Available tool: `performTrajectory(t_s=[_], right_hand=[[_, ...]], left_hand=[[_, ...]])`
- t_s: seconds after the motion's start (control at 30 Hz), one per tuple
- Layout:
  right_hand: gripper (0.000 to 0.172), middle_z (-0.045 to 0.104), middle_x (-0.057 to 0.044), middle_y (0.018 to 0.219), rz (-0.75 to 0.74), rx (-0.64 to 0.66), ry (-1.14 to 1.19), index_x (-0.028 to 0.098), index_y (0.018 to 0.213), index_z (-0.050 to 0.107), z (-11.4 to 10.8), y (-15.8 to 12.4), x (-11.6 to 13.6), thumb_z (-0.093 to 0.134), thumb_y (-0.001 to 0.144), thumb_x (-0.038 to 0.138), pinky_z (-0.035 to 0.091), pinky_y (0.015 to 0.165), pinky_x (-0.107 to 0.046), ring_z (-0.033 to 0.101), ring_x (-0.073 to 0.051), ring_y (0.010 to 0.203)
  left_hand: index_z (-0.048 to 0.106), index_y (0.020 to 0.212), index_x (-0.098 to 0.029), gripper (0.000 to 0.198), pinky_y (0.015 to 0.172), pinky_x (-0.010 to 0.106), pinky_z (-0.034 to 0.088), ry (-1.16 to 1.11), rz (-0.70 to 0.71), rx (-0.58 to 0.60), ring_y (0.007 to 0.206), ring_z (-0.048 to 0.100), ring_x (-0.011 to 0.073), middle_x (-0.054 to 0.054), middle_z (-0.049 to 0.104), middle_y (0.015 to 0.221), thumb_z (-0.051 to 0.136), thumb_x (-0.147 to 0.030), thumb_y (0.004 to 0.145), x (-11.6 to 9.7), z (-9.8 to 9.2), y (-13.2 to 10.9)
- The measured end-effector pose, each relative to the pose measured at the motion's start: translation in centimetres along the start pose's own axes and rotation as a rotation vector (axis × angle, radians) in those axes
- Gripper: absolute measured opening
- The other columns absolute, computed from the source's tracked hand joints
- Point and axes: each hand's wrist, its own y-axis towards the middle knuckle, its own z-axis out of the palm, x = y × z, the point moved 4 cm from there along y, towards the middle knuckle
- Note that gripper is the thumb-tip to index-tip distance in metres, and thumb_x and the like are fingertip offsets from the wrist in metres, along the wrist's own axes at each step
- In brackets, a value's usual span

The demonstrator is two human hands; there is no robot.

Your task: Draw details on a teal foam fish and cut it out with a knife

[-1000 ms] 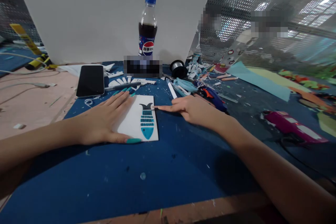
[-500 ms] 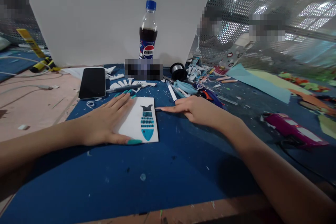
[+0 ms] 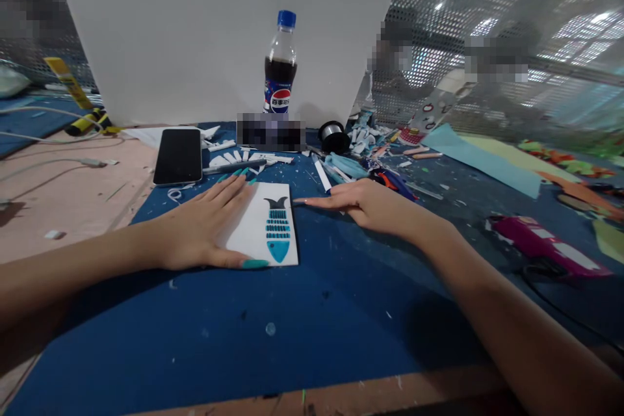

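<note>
A white card [image 3: 253, 244] bearing a teal and black paper fish [image 3: 277, 231] lies on the blue cutting mat [image 3: 292, 312]. My left hand [image 3: 205, 227] rests flat on the card's left half, fingers stretched out, teal nails showing. My right hand [image 3: 370, 205] lies on the mat just right of the card, its index finger pointing at the card's top right corner and the other fingers curled under. Whether anything sits in those curled fingers is hidden.
A black phone [image 3: 178, 156], a cola bottle [image 3: 279, 65], a wire spool [image 3: 333, 137], a pen [image 3: 234, 166] and white paper scraps [image 3: 229, 157] lie behind the card. A pink toy car [image 3: 541, 244], coloured paper sheets [image 3: 480, 156] and a white board [image 3: 219, 26] are around.
Both hands stay where they were on the card and mat. The head camera has tilted slightly, shifting the whole scene down and right in view.
</note>
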Motion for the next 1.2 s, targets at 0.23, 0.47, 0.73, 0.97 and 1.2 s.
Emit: performTrajectory(t_s=[0.23, 0.47, 0.73, 0.97, 1.2], right_hand=[[0.067, 0.054, -0.002, 0.067, 0.02, -0.134, -0.012, 0.028, 0.14, 0.054, -1.2, -0.5, -0.2, 0.036, 0.083, -0.002, 0.038, 0.062, -0.028, 0.044, -0.016, 0.06], [0.071, 0.056, -0.002, 0.074, 0.024, -0.135, -0.06, 0.03, 0.144, 0.048, -0.3, 0.1, 0.3, 0.035, 0.083, -0.003, 0.038, 0.064, -0.027, 0.044, -0.015, 0.064], [0.063, 0.06, -0.004, 0.075, -0.004, -0.081, -0.016, 0.028, 0.144, 0.049, 0.5, 0.4, 0.2, 0.036, 0.089, 0.002, 0.038, 0.065, -0.027, 0.047, -0.016, 0.065], [0.066, 0.058, -0.004, 0.074, -0.028, -0.056, -0.061, 0.026, 0.145, 0.047, 0.8, 0.8, 1.7, 0.035, 0.086, 0.0, 0.038, 0.064, -0.025, 0.046, -0.016, 0.065], [0.069, 0.051, -0.002, 0.071, -0.068, -0.005, -0.135, 0.028, 0.148, 0.043, 1.4, 1.1, 2.9, 0.034, 0.087, -0.003, 0.032, 0.055, -0.024, 0.041, -0.014, 0.059]], left_hand=[[-0.018, 0.153, -0.022, 0.109, 0.117, 0.057, 0.012, -0.016, 0.005, 0.003, 0.147, -0.001, 0.0417, 0.011, -0.014, 0.161, 0.041, -0.081, 0.082, 0.0, 0.1, -0.1], [-0.016, 0.153, -0.023, 0.11, 0.118, 0.056, 0.012, -0.056, -0.02, -0.002, 0.147, 0.0, 0.0411, 0.009, -0.013, 0.161, 0.042, -0.082, 0.08, 0.3, 0.1, -0.1], [-0.011, 0.155, -0.02, 0.113, 0.118, 0.055, 0.013, -0.072, -0.051, -0.001, 0.148, -0.001, 0.0395, 0.011, -0.01, 0.162, 0.043, -0.083, 0.079, 0.3, 0.0, -0.1], [-0.011, 0.154, -0.017, 0.114, 0.117, 0.058, 0.013, -0.074, -0.043, 0.035, 0.147, -0.003, 0.0404, 0.014, -0.009, 0.161, 0.042, -0.084, 0.079, -0.2, -0.5, 0.1], [-0.003, 0.156, -0.012, 0.118, 0.117, 0.059, 0.012, -0.113, -0.121, 0.102, 0.147, -0.006, 0.0402, 0.016, -0.01, 0.16, 0.038, -0.088, 0.075, -1.2, -1.7, 0.4]])
